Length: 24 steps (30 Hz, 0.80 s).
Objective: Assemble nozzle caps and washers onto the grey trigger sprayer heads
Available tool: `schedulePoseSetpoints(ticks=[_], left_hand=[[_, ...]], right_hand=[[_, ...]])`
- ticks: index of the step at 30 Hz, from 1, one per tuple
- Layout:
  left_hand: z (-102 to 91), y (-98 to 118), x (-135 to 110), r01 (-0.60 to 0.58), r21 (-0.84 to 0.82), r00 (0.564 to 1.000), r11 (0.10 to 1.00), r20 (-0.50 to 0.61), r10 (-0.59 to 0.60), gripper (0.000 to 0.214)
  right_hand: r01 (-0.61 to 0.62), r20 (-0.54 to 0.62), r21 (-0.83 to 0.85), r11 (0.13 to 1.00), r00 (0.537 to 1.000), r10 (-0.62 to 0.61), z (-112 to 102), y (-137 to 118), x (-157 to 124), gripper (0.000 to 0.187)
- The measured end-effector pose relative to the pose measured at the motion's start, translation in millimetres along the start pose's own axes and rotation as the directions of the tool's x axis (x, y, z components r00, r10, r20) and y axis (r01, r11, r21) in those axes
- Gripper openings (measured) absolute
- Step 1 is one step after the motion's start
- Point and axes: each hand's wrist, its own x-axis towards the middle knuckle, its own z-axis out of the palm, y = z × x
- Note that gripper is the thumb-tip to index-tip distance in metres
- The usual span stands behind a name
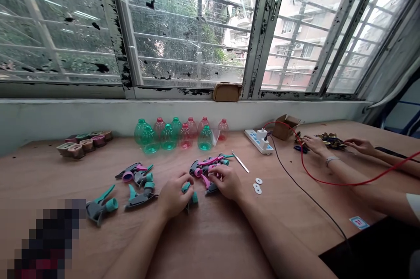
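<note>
My left hand (173, 196) is closed around a grey and teal spray trigger head (194, 198), low over the table. My right hand (228, 183) has its fingers bent in a pinch at the near edge of a pile of grey, pink and teal spray heads (210, 163). Whatever lies between those fingertips is hidden. A pink trigger (205, 180) and a grey body show right beside them. Left of my left hand lie more spray heads: a grey and teal one (141, 198), a purple-collared one (127, 176), and another teal one (101, 204) farther out.
Green and pink clear bottles (169, 139) stand along the wall. Metal tweezers (241, 162) and white discs (257, 188) lie right of the pile. Beyond are a power strip (259, 142), a red cable (328, 183) and a co-worker's hands (315, 144) at small parts. Stacked blocks (75, 150) sit left.
</note>
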Motion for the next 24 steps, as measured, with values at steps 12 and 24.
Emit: schedulePoseSetpoints(ticks=[12, 24], left_hand=[[0.9, 0, -2, -0.152, -0.043, 0.93, 0.987, 0.331, 0.158, 0.02], [8.6, 3, 0, -0.019, 0.003, 0.953, 1.0, 0.302, 0.018, 0.017]], right_hand=[[0.039, 0.123, -0.129, 0.991, 0.992, -0.023, -1, 0, -1, 0.013], [-0.099, -0.022, -0.255, 0.962, 0.995, 0.096, 13, 18, 13, 0.013]])
